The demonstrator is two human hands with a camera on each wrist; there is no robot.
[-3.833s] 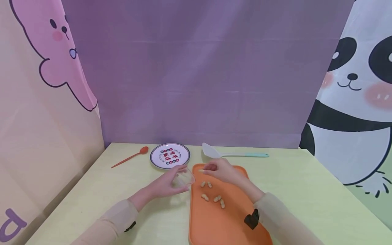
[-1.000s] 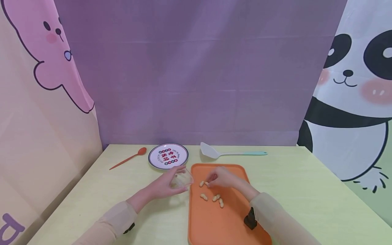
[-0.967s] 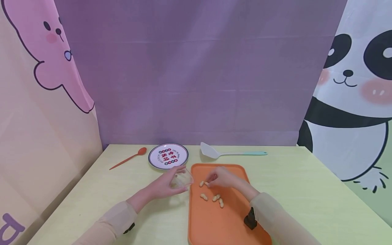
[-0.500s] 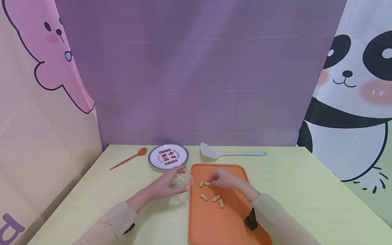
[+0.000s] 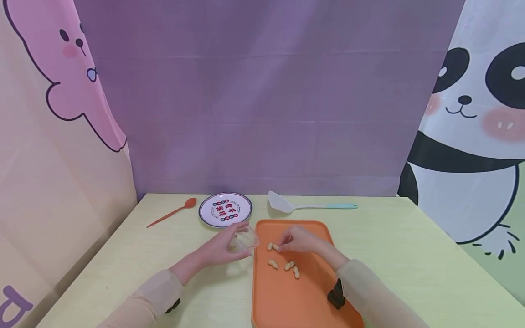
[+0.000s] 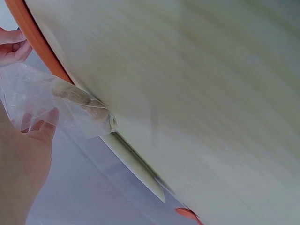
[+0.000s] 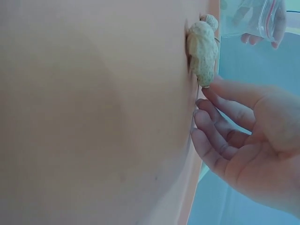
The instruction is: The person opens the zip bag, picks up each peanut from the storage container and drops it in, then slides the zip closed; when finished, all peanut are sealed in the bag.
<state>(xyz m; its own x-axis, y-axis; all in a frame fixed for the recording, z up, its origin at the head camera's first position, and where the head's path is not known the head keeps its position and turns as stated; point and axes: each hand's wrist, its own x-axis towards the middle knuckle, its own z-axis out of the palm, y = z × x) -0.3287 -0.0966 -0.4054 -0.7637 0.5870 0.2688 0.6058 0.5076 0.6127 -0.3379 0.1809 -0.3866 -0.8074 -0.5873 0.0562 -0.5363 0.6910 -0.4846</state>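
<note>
My left hand (image 5: pixel 219 248) holds a clear zip bag (image 5: pixel 248 239) spread between thumb and fingers, beside the tray's left edge. Peanuts (image 6: pixel 70 91) lie inside the bag in the left wrist view. Over the orange tray (image 5: pixel 287 303), my right hand (image 5: pixel 299 239) pinches the end of a peanut (image 7: pixel 201 49) between thumb and index finger; the peanut appears to be still on the tray. A second peanut (image 5: pixel 269 246) lies right beside it. Nearer to me on the tray are several more peanuts (image 5: pixel 273 264).
A white plate (image 5: pixel 225 210) with red lettering sits behind my left hand. To its left lies a red spoon (image 5: pixel 174 212). A white spatula (image 5: pixel 283 203) with a mint handle rests behind the tray. A purple cloth (image 5: pixel 266 114) hangs at the table's back edge.
My right hand, which earlier held a peanut near the bag, has come back over the tray to another peanut. It has shifted slightly right in the last second. The left hand stays put.
</note>
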